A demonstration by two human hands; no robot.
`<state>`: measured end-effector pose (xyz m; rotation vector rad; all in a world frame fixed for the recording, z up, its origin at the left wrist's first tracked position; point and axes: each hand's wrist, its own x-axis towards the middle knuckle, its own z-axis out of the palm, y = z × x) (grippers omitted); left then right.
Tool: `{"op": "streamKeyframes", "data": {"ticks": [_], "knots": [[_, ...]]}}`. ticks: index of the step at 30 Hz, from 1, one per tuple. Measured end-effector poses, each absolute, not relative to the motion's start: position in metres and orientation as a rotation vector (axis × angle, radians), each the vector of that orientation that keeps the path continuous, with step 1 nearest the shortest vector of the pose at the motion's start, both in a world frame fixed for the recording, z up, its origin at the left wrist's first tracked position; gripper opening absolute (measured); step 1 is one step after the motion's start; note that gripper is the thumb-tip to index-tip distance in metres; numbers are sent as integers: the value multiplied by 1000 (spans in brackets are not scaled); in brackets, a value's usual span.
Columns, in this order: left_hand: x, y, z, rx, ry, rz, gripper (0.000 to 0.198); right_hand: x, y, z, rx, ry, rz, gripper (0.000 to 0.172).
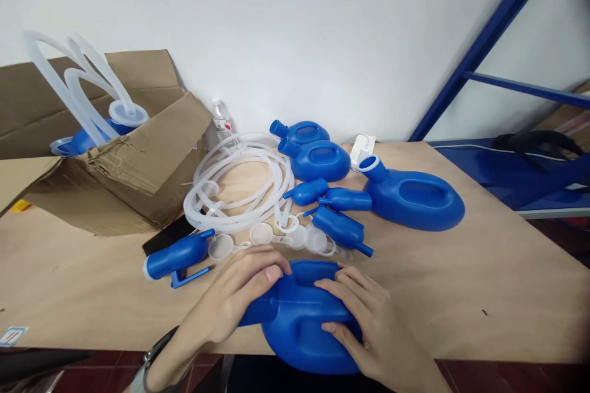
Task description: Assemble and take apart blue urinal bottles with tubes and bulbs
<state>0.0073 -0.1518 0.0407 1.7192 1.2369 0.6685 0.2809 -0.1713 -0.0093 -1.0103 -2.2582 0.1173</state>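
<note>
A large blue plastic bottle (pixel 308 334) with a moulded handle lies at the table's front edge, its neck toward the left. My left hand (pixel 239 288) is closed over the neck end, thumb on top. On the body, my right hand (pixel 364 319) grips around the handle area, fingers bent. Just beyond them are translucent round caps (pixel 261 234) with straps and a smaller blue bottle-shaped part (pixel 338 227). Another blue part (pixel 177 256) with a white rim lies left of my left hand, beside a blue clip (pixel 190 277).
A cardboard box (pixel 138 178) holding tubes and blue bottles stands left. Coiled clear tubing (pixel 235 221) lies mid-table. Behind are blue bottles (pixel 320 161), a small water bottle (pixel 222 120) and a white object (pixel 362 150). A larger blue bottle (pixel 415 199) rests right, near a blue metal frame (pixel 461 67).
</note>
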Motion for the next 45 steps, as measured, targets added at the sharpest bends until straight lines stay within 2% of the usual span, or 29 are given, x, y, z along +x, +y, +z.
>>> {"op": "streamKeyframes", "data": {"ticks": [7, 13, 20, 24, 27, 31, 35, 37, 42, 45], "knots": [[20, -162, 41, 1748, 1146, 853, 58, 295, -170, -11, -1023, -2263, 181, 38], [25, -153, 44, 1707, 1081, 749, 53, 302, -170, -14, -1068, -2296, 248, 38], [27, -143, 5, 1092, 1088, 1338, 44, 305, -171, -15, -1103, -2249, 333, 35], [25, -146, -20, 870, 1162, 1444, 40, 301, -168, -11, -1159, -2189, 328, 33], [18, -155, -29, 931, 1235, 1479, 40, 299, -164, -10, -1182, -2181, 315, 34], [12, -176, -29, 1435, 1361, 1377, 47, 299, -158, -12, -1197, -2182, 311, 34], [17, -191, -27, 1856, 1384, 1136, 73, 299, -156, -13, -1204, -2183, 312, 34], [18, -193, -26, 1922, 1382, 1089, 78, 299, -155, -13, -1195, -2191, 318, 34], [-4, -189, -18, 2029, 1333, 886, 73, 300, -158, -11, -1206, -2189, 309, 34], [-38, -184, -18, 2071, 1504, 937, 64, 316, -165, -15, -1221, -2218, 270, 36]]}}
